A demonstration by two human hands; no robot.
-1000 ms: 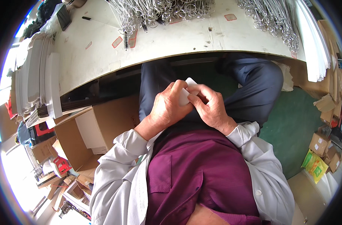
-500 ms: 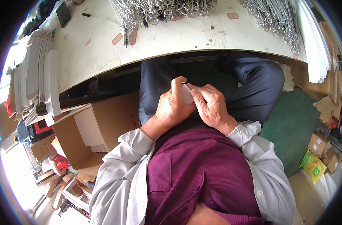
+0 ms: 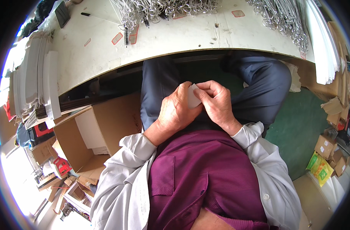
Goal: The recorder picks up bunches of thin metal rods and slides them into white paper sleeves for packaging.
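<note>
Above my lap, both hands hold a white narrow paper box (image 3: 193, 96), of which only a pale end face shows. My left hand (image 3: 177, 107) is closed round its left side, thumb along the top. The thumb and fingers of my right hand (image 3: 217, 102) pinch the upper right edge. My hands hide the rest of the box. Beyond them, wire-handled brushes with looped ends lie in a big pile (image 3: 163, 9) on the white table (image 3: 175, 38). One brush with black bristles (image 3: 126, 38) sticks out toward me.
An open cardboard carton (image 3: 115, 119) with white boxes inside stands at my left. Flat white cartons stack up at the table's left (image 3: 33, 73) and right (image 3: 322, 46) ends. A second pile of looped wires (image 3: 282, 27) lies at the right. Small cartons (image 3: 325, 147) sit on the right.
My left thumb has come down and lies closer to the white box. The right fingers have shifted along its top edge, and the box's end face has turned a little.
</note>
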